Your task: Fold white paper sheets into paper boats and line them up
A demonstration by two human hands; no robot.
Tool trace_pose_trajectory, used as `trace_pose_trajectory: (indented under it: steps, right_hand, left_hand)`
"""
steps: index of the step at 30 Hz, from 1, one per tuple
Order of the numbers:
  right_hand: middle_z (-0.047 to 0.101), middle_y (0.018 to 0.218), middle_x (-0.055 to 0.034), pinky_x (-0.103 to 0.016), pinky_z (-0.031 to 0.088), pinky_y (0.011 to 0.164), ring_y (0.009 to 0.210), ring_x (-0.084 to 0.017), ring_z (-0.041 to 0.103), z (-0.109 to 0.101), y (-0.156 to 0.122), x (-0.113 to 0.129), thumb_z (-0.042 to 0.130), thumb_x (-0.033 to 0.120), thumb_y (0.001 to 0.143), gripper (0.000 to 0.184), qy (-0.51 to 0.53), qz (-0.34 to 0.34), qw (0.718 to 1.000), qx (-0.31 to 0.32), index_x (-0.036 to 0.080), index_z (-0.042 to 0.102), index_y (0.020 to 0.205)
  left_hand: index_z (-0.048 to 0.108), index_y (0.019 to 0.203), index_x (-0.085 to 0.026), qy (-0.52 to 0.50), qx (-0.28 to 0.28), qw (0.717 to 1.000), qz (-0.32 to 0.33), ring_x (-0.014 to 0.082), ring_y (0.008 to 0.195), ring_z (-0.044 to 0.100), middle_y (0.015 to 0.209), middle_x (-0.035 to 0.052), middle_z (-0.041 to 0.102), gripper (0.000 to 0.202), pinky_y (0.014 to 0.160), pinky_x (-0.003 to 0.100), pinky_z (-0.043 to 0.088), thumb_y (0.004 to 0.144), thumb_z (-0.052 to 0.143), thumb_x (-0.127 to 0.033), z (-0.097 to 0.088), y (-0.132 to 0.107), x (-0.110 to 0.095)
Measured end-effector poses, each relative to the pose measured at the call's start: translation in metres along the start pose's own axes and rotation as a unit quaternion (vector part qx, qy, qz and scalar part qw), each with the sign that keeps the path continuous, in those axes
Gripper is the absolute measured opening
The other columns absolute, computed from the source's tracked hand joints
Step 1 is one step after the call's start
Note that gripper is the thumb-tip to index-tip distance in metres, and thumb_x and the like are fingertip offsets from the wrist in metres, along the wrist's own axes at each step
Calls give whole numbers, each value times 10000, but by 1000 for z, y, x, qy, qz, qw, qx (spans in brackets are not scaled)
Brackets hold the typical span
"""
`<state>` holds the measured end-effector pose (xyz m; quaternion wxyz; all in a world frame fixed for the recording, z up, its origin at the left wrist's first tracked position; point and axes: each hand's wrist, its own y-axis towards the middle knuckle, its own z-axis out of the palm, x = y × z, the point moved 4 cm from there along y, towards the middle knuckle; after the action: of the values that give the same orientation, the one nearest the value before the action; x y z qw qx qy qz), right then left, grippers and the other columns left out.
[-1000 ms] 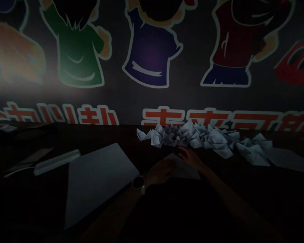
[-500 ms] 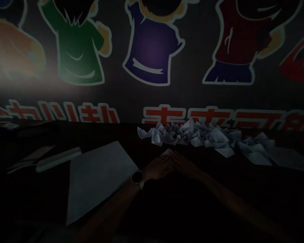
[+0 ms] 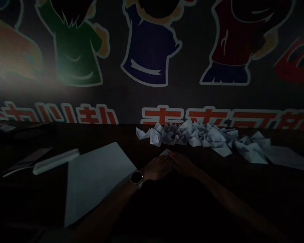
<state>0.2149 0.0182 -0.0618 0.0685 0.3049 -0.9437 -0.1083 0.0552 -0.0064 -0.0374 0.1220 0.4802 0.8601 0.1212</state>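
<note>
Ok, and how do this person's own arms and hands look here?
Neither the left forearm nor the right forearm shows a sleeve, and no gloves are visible. By the left hand sits a wristwatch with a round, dark face and lighter rim. No watch shows by the right hand. Finer detail is lost in the dark.

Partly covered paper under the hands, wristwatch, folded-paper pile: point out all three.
Partly covered paper (image 3: 165,153), head view: its exposed far corner.
Wristwatch (image 3: 136,177), head view: its dark dial.
Folded-paper pile (image 3: 194,140), head view: a folded piece near its middle.
</note>
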Motion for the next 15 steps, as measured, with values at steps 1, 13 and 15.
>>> trace_pose_trajectory:
  steps: [1, 13, 15]
  right_hand:
    - [339, 1419, -70, -451, 292, 1004, 1260, -250, 323, -2, 4, 0, 329, 377, 884, 514, -9, 9, 1000, 3, 192, 326, 1364]
    - [343, 1416, -63, -468, 252, 1027, 1283, -260, 290, 2, 22, -4, 323, 328, 895, 477, 19, 29, 999, -1, 191, 361, 1350]
    - [305, 1431, -92, -463, 192, 1063, 1321, -252, 222, 4, 10, -6, 351, 414, 889, 535, 43, -11, 999, -10, 166, 335, 1363]
  left_hand:
    - [301, 1334, -172, 0, 2, 1000, 2, 239, 1258, 353, 1370, 110, 390, 528, 1037, 392, 295, 878, 384, -425, 0, 0, 0]
    - [363, 1303, -160, 21, 0, 1000, -3, 260, 1249, 364, 1354, 128, 409, 476, 1023, 421, 310, 895, 345, -404, 4, -2, 2]
    - [337, 1325, -176, 18, 12, 1000, -12, 263, 1254, 358, 1373, 122, 387, 519, 1021, 424, 312, 885, 347, -451, 4, -1, 2]
